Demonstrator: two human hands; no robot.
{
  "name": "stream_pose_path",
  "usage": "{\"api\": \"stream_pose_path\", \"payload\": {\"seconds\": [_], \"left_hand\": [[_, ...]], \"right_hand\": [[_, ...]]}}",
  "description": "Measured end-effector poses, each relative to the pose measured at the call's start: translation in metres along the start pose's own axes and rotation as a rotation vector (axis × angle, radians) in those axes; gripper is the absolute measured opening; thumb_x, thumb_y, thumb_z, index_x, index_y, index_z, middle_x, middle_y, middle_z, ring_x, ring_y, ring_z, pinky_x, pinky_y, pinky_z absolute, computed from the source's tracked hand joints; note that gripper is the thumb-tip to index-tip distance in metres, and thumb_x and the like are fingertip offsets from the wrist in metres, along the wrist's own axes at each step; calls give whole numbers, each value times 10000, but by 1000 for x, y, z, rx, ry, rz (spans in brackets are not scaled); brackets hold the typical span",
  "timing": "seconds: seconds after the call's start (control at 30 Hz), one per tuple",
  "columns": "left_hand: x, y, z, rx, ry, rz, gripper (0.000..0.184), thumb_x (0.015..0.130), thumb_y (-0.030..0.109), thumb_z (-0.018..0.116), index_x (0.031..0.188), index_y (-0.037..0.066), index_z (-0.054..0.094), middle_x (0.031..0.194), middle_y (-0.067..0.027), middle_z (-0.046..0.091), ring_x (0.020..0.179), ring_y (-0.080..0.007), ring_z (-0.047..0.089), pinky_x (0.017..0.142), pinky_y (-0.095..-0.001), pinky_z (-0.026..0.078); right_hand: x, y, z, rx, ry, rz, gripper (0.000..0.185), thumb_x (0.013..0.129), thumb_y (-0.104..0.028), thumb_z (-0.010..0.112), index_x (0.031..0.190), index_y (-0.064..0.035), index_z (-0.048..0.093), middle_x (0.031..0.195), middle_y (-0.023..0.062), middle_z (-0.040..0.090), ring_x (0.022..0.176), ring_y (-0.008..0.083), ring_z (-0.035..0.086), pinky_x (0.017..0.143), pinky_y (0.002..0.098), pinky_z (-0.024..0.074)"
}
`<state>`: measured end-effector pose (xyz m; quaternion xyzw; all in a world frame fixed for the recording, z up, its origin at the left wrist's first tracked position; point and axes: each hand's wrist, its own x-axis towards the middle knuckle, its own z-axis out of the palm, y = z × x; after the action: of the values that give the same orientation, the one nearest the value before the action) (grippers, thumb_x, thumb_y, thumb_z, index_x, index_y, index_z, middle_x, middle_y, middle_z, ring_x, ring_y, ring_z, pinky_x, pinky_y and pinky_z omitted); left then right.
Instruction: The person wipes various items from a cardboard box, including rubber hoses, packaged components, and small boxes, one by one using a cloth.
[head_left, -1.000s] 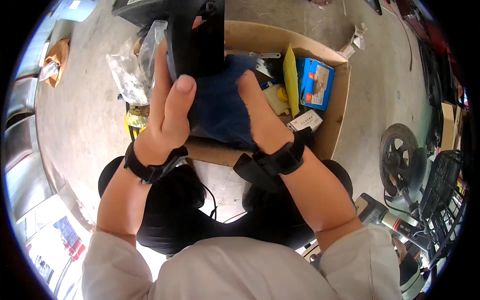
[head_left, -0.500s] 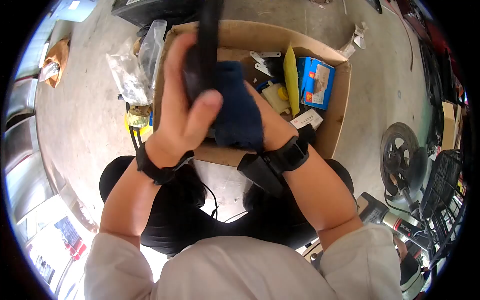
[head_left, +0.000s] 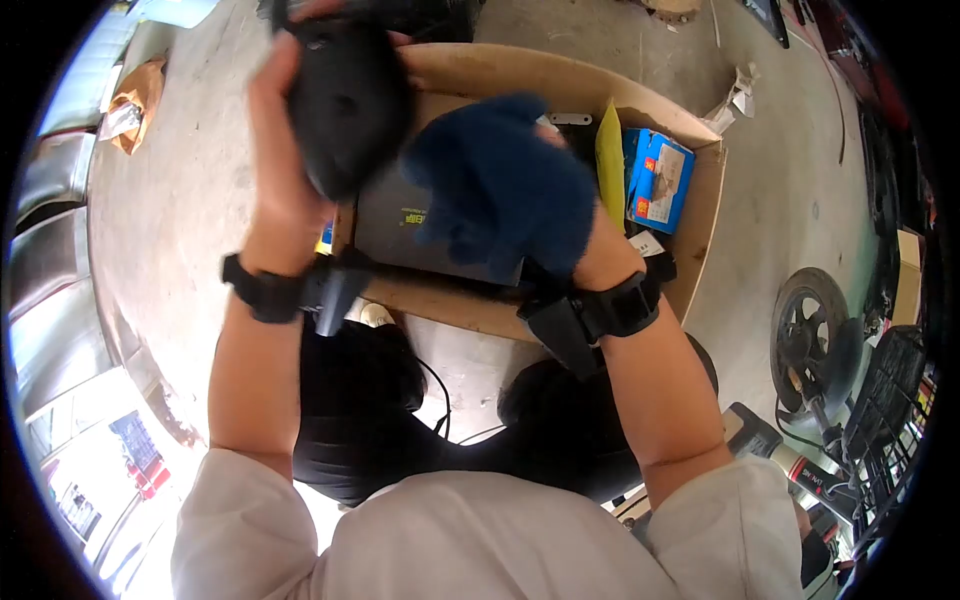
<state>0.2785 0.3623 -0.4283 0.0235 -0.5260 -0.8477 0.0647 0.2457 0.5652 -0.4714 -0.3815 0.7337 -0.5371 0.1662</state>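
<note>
My left hand (head_left: pixel 272 150) is wrapped round a black, smooth object (head_left: pixel 350 105) with a rounded body and tapered end; motion blur hides its exact kind. It is raised above the left side of an open cardboard box (head_left: pixel 560 70). A dark blue cloth (head_left: pixel 505 185) is bunched over my right hand (head_left: pixel 608 250), which grips it above the middle of the box; most of those fingers are covered. Below the cloth, a dark grey carton (head_left: pixel 385 225) with yellow lettering lies inside. Towards the right stand a yellow packet (head_left: pixel 608 160) and a blue carton (head_left: pixel 660 180).
On the floor at left lies a brown paper bag (head_left: pixel 138 105). A black-tyred wheel (head_left: pixel 805 340) and a black wire basket (head_left: pixel 885 395) are at right. My knees are close to the box's near edge.
The black object has moved left and turned, so its broad face shows. My right hand and the cloth have shifted right, apart from it. The grey carton has come into view.
</note>
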Motion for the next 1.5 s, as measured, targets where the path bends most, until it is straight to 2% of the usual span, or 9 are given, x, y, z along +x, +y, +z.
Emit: {"api": "stream_pose_path", "payload": {"seconds": [0.13,0.27,0.53,0.57,0.7,0.87,1.07,1.27,1.5], "left_hand": [[24,14,-107,551,454,-269,507,832,411,562,1223,97,484,892,-129,621,853,-243,632,748,-303,514],[4,-34,-168,1873,594,-613,790,685,441,685,1324,82,388,1179,-245,494,1109,-398,498,914,-405,432],[-7,-78,-162,1989,466,-917,799,708,422,673,1324,38,338,1298,-272,386,1235,-425,356,992,-472,340],[-13,-85,-149,2163,411,-537,683,728,361,653,1281,52,399,1254,-238,433,1211,-400,383,984,-455,351],[-4,-118,-49,1727,-22,207,442,751,207,626,1143,40,509,1156,-197,498,1102,-347,464,896,-442,409],[-10,-217,88,1251,-230,-315,539,812,431,615,1096,-16,516,1070,-207,577,994,-378,550,856,-401,445],[-3,-304,104,988,-221,-417,378,852,286,554,1055,-32,538,982,-182,617,814,-303,617,709,-358,495],[3,-180,45,577,-176,-828,287,871,110,486,1126,-10,542,1036,-79,624,960,-182,586,830,-294,449],[-36,-83,29,-26,107,-787,347,870,113,492,1193,-15,495,1136,-113,578,1070,-209,537,947,-311,381]], "right_hand": [[1,14,-23,-597,43,-108,495,797,-301,688,1221,-111,518,1126,41,602,1044,229,566,943,345,423],[-19,31,-77,-757,178,-75,488,794,-293,683,1214,-106,521,1124,50,600,1044,237,562,943,349,420],[-62,41,-155,-505,751,23,473,787,-277,675,1200,-97,528,1121,68,596,1044,253,556,944,359,414],[-65,41,-161,-461,808,21,472,786,-275,674,1198,-96,529,1121,70,596,1044,255,555,944,360,413],[-74,43,-177,-331,972,8,465,783,-267,670,1191,-91,533,1119,79,594,1044,263,552,944,365,410],[-88,48,-191,-255,1080,2,456,779,-256,664,1182,-85,537,1117,90,592,1044,273,548,944,371,406],[-112,52,-201,-203,1134,26,446,774,-244,658,1172,-79,543,1115,103,589,1045,286,543,945,378,402],[-119,60,-196,-139,1123,60,436,769,-232,652,1161,-72,548,1112,116,586,1045,298,538,945,385,397],[-98,59,-170,-90,1042,82,425,763,-218,644,1149,-63,554,1109,132,583,1045,312,533,946,393,392]]}}
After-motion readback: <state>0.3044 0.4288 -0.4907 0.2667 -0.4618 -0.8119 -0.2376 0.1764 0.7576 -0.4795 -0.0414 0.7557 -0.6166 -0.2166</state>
